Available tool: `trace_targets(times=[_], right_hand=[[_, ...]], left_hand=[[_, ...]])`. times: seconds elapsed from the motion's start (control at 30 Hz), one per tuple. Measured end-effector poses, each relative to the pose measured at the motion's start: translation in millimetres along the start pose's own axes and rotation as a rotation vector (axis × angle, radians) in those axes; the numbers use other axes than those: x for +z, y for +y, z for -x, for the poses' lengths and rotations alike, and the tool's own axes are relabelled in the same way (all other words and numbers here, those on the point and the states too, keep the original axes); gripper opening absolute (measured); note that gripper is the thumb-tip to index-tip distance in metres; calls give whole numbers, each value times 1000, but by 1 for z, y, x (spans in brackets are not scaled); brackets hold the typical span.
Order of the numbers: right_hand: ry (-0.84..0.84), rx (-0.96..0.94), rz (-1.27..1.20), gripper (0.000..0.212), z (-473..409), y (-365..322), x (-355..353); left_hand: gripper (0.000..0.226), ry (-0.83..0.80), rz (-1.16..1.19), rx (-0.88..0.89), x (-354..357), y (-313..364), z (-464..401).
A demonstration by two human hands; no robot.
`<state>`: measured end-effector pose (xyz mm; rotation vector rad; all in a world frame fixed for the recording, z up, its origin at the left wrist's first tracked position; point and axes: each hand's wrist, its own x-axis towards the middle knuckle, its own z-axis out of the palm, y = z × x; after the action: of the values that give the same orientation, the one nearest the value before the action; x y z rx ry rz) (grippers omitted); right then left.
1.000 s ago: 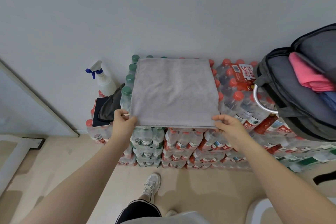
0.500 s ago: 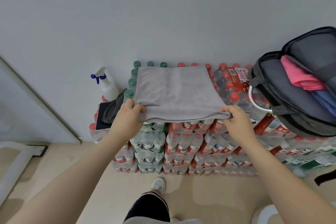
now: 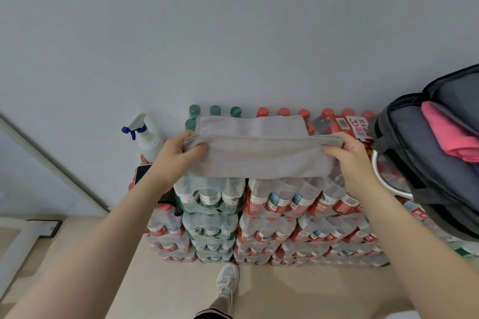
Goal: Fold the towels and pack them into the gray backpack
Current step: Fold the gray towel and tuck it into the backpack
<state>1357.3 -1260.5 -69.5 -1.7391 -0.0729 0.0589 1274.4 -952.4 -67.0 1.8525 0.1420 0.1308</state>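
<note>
**Gray towel mid-fold on a stack of water bottles, backpack waiting off to the right**

So from where I'm standing, going left to right: there's a spray bottle against the wall, with a dark phone-looking thing just below it, partly hidden by the arm.

Then the left hand, fingers curled round the left corner of the gray towel. The towel's long axis runs straight across, left to right, and the near edge is lifted and carried toward the wall over the part lying flat. The right hand pinches the opposite corner the same way. Both hands sit about level, one at each end, so neither is really nearer to the cloth.

The surface is just shrink-wrapped packs of water bottles, green caps left, red caps right. Lumpy, so I'd guess the fold won't lie crisp.

Far right, the gray backpack stands open with a pink towel already inside. It's closest to the right hand, so that side probably does the packing.

Plain wall behind, beige floor, a white sneaker below.
</note>
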Motion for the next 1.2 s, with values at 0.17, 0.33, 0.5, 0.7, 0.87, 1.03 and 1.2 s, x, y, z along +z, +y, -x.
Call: trace_targets(times=[0.17, 0.33, 0.5, 0.7, 0.87, 1.03, 1.2], right_hand=[[21, 75, -8, 12, -57, -1, 19], [42, 140, 164, 8, -108, 16, 31], [82, 199, 405, 17, -131, 31, 38], [8, 177, 742, 23, -145, 21, 43], [-15, 196, 828, 19, -155, 20, 45], [35, 206, 1075, 22, -149, 14, 57], [87, -232, 1168, 41, -129, -3, 101]], left_hand=[[10, 116, 20, -121, -4, -3, -56], [22, 67, -133, -212, -8, -11, -106], [30, 29, -489, -198, -4, -23, -133], [25, 47, -589, -204, -3, -25, -149], [14, 67, -642, -197, -3, -28, -159], [23, 147, -782, -161, 4, -31, -163], [49, 135, -1146, 438, 35, -31, -151]])
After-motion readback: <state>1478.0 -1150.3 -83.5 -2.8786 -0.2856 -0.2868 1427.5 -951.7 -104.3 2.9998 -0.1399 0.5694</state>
